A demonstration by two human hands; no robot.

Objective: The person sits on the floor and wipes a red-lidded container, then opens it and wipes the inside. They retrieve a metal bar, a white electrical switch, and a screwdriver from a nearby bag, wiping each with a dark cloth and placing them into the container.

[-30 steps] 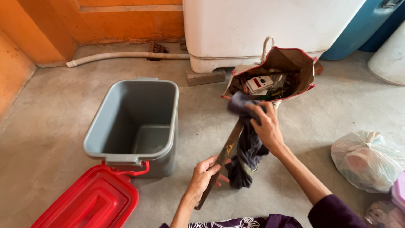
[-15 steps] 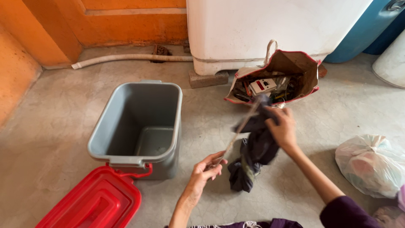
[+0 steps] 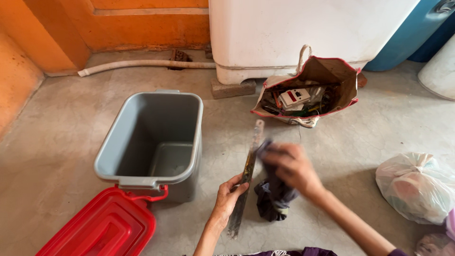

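From the head camera we look down on a bare grey concrete floor (image 3: 71, 156), stained and scuffed, running up to an orange wall (image 3: 142, 23) at the top left. Our left hand (image 3: 226, 199) is closed around a long, flat, dirty metal strip (image 3: 247, 173), gripping it near its lower half so it stands tilted, top end toward the bag. Our right hand (image 3: 293, 167), blurred, is clenched on a dark cloth (image 3: 274, 199) and presses it against the strip's upper part; the rest of the cloth hangs down just beside the strip. To the left of the hands sits an open grey plastic bin (image 3: 147, 142), with its red lid (image 3: 102, 230) lying on the floor against its near corner. Beyond the hands, an open paper bag (image 3: 332, 78) with a red rim lies on its side, holding small mixed items. Behind it stands a large white appliance (image 3: 303, 33) on a brick (image 3: 232, 89), and a white hose (image 3: 142, 65) runs along the wall's foot. A tied white plastic bag (image 3: 414, 187) rests at right, a blue drum (image 3: 403, 38) at the top right.
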